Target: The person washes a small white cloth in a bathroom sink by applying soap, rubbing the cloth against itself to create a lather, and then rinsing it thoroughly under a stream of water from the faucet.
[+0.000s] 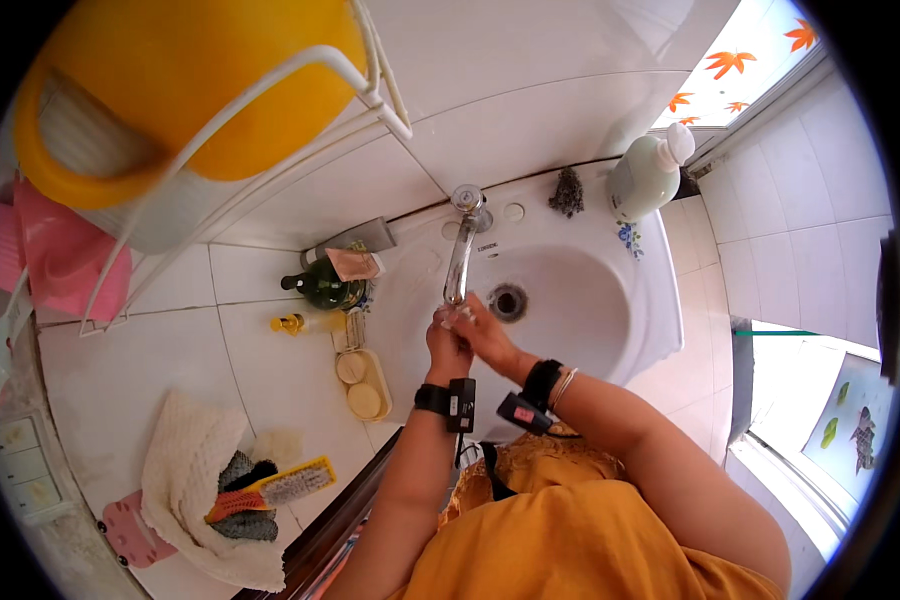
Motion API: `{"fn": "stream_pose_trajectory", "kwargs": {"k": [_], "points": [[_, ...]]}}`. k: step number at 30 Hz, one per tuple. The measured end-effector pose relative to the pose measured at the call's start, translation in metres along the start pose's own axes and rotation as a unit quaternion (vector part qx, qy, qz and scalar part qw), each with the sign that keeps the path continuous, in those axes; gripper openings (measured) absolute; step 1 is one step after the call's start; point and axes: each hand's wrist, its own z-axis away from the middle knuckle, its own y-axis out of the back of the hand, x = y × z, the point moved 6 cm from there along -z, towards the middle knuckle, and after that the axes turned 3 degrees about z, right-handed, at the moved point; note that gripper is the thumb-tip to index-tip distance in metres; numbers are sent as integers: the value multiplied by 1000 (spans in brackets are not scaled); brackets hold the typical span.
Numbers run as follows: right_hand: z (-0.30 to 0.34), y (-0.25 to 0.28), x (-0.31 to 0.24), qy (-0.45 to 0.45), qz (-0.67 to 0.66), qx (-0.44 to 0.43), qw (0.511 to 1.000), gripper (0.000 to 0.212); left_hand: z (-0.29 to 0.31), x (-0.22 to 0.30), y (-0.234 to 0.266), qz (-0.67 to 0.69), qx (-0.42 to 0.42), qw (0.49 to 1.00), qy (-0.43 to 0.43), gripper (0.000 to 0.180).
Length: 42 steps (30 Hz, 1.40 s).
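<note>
Just below the spout of the chrome faucet (460, 262), my two hands meet over the left side of the white washbasin (595, 305). My left hand (446, 347) has its fingers curled in, and whatever lies inside them is hidden. Across it comes my right hand (493, 340), its fingers closed over the left fingertips. White specks like foam or wet glints show where they touch. The round drain (507, 302) lies beyond my right hand. Each wrist wears a black strap with a small box.
A pale pump bottle (645, 178) and a dark scrubber (567, 192) stand on the basin's back right rim. Left of the basin are a green bottle (325, 285), a soap dish (370, 385), a towel (185, 470) and a brush (295, 482). A wire rack (270, 75) overhangs upper left.
</note>
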Motion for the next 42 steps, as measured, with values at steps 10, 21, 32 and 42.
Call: {"fn": "stream_pose_trajectory", "kwargs": {"k": [10, 21, 32, 42], "points": [[-36, 38, 16, -151, -57, 62, 985, 28, 45, 15, -31, -103, -58, 992, 33, 34], [-1, 35, -36, 238, 263, 60, 933, 18, -2, 18, 15, -15, -14, 998, -62, 27], [-31, 20, -10, 15, 41, 94, 995, 16, 22, -2, -23, -115, -34, 993, 2, 33], [-34, 5, -9, 99, 386, -31, 917, 23, 17, -10, -9, -151, -27, 988, -9, 29]]}}
